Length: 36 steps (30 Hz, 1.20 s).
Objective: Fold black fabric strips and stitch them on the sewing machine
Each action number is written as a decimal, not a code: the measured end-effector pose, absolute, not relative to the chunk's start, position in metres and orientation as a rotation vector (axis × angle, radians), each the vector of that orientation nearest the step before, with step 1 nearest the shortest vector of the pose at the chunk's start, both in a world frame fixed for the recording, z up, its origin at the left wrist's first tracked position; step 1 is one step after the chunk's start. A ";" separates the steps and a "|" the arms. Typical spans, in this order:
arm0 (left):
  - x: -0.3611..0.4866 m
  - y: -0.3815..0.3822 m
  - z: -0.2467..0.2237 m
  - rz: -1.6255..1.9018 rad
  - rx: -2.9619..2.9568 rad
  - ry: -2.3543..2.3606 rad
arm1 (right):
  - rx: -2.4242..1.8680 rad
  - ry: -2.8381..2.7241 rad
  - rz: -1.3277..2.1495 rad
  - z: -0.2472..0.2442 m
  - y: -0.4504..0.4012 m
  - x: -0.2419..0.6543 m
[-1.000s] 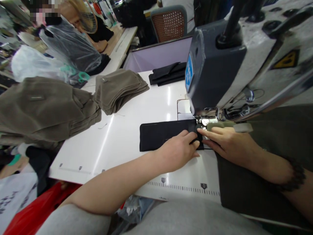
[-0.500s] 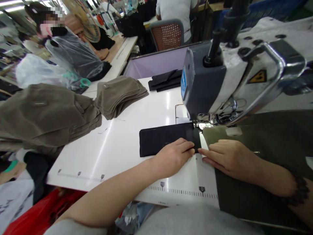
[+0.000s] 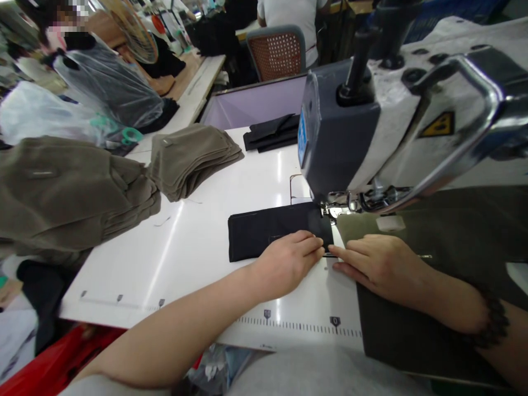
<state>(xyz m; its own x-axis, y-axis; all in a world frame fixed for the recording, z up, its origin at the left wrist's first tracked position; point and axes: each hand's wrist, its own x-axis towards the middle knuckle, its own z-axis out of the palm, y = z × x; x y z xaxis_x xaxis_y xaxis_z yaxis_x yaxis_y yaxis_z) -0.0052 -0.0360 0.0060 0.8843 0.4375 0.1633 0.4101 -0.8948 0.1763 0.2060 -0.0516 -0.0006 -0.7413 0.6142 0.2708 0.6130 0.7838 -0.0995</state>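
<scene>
Could feed black cloth (image 3: 251,234) crooked w/ uneven push from L hand (image 3: 284,261) (fingers bunched at edge, pinch unclear) or R hand (image 3: 381,264) (fingers parted).

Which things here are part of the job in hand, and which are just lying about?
In use:
black fabric piece, with the left hand on it and the right hand at its edge
sewing machine
white worktable

Seemingly lying about, untouched:
larger brown fabric stack
smaller brown fabric stack
folded black fabric, possibly related
fan
</scene>
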 end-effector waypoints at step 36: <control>0.001 0.016 -0.002 0.324 2.867 0.816 | -1.124 -2.848 -0.082 -0.027 -0.162 0.281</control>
